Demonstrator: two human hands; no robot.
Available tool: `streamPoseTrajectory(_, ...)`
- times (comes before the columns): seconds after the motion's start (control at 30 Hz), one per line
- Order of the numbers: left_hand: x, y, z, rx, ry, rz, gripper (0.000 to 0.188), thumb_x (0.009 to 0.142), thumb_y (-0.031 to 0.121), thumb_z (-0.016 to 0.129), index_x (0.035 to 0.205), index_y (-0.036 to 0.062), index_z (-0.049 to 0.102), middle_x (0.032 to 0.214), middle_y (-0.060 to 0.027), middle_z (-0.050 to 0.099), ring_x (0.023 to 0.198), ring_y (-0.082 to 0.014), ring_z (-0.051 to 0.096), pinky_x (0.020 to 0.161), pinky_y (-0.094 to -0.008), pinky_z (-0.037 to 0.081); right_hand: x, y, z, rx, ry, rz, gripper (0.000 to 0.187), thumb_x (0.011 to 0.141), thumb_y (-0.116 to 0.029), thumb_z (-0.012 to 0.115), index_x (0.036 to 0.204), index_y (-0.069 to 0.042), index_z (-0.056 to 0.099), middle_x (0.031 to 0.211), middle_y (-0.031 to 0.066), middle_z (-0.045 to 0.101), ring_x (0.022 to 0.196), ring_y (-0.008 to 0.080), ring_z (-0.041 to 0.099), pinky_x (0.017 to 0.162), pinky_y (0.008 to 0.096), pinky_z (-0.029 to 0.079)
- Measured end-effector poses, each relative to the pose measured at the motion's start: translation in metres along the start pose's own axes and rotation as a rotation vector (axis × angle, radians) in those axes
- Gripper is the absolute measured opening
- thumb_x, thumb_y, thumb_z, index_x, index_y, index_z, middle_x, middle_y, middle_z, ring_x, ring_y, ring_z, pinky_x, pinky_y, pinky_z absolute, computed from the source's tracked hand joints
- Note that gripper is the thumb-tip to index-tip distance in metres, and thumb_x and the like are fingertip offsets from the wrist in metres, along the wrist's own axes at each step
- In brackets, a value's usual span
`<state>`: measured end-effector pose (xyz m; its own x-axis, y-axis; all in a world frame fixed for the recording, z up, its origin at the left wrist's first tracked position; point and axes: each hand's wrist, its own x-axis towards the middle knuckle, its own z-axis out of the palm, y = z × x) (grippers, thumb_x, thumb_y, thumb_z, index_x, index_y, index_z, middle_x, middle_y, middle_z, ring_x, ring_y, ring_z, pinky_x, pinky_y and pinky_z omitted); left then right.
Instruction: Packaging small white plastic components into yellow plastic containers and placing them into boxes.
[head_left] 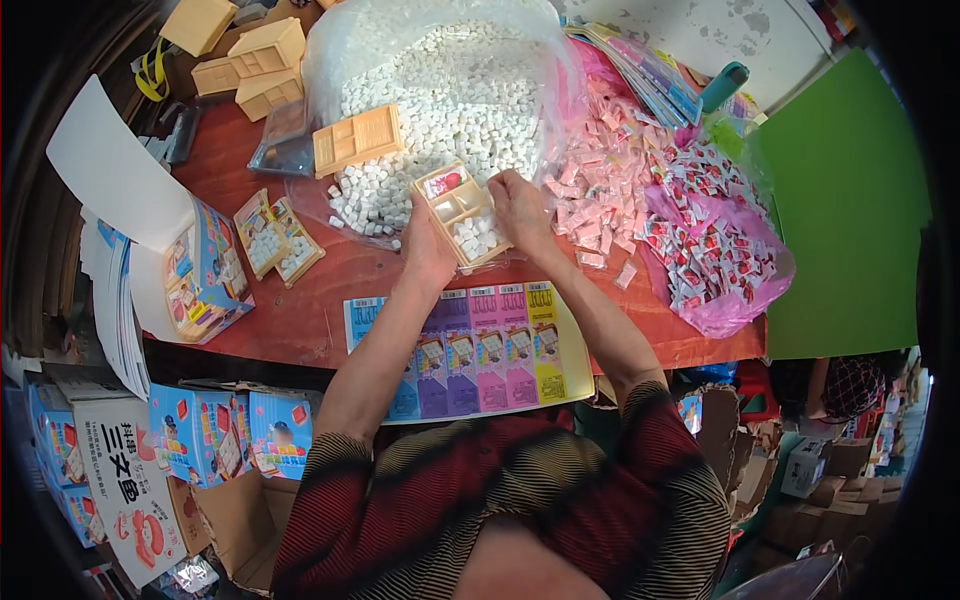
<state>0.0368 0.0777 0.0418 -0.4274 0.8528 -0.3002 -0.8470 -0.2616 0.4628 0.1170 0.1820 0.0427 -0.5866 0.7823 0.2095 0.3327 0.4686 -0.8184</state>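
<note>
My left hand (428,245) grips the left side of a small cream-coloured compartment tray (463,216). The tray holds a red-and-white sachet (443,183) in its top section and white cubes (477,236) in its largest section. At the tray's right side, my right hand (522,212) is closed, its fingertips bent over; what they pinch is hidden. Just behind the tray lies a big heap of white cubes (440,85) in a clear plastic bag. A bare cream tray (358,140) rests against the heap's left edge.
Two filled trays (268,247) lie left, beside an open printed carton (200,275). Pink packets (600,170) and red-and-white sachets in a pink bag (740,300) spread right. A colourful printed sheet (490,350) lies at the front edge. Stacked cream trays (265,50) stand far left.
</note>
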Motion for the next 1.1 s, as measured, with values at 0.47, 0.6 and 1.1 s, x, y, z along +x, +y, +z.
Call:
streamPoseTrajectory(0.47, -0.007, -0.004, -0.004, -0.012, -0.036, -0.145, 0.045, 0.086, 0.038, 0.028, 0.113, 0.0034, 0.037, 0.108, -0.0149, 0.047, 0.096, -0.0267, 0.048, 0.082, -0.0405, 0.04, -0.009, -0.004, -0.006, -0.036, -0.216, 0.001, 0.035, 0.078, -0.019, 0.051, 0.108, 0.0, 0.044, 0.077, 0.0086, 0.055, 0.067, 0.013, 0.051, 0.059, 0.0257, 0.042)
streamPoseTrajectory(0.6, -0.002, -0.008, -0.012, 0.009, -0.028, -0.118, 0.033, 0.085, 0.025, 0.039, 0.11, 0.0026, 0.038, 0.1, -0.0128, 0.05, 0.089, -0.0247, 0.052, 0.076, -0.0387, 0.045, -0.006, -0.001, -0.004, 0.112, -0.194, 0.009, 0.039, 0.075, -0.016, 0.054, 0.109, 0.0, 0.043, 0.076, 0.0088, 0.055, 0.066, 0.0155, 0.052, 0.06, 0.0272, 0.043)
streamPoseTrajectory(1.1, -0.009, -0.016, -0.008, 0.164, 0.058, 0.034, 0.024, 0.082, 0.009, 0.043, 0.105, 0.0035, 0.042, 0.098, -0.0103, 0.052, 0.083, -0.0212, 0.055, 0.069, -0.0358, 0.048, -0.01, 0.012, -0.003, 0.35, -0.159, 0.13, 0.041, 0.075, -0.016, 0.054, 0.109, 0.002, 0.04, 0.077, 0.0061, 0.052, 0.069, 0.0119, 0.05, 0.059, 0.0226, 0.041)
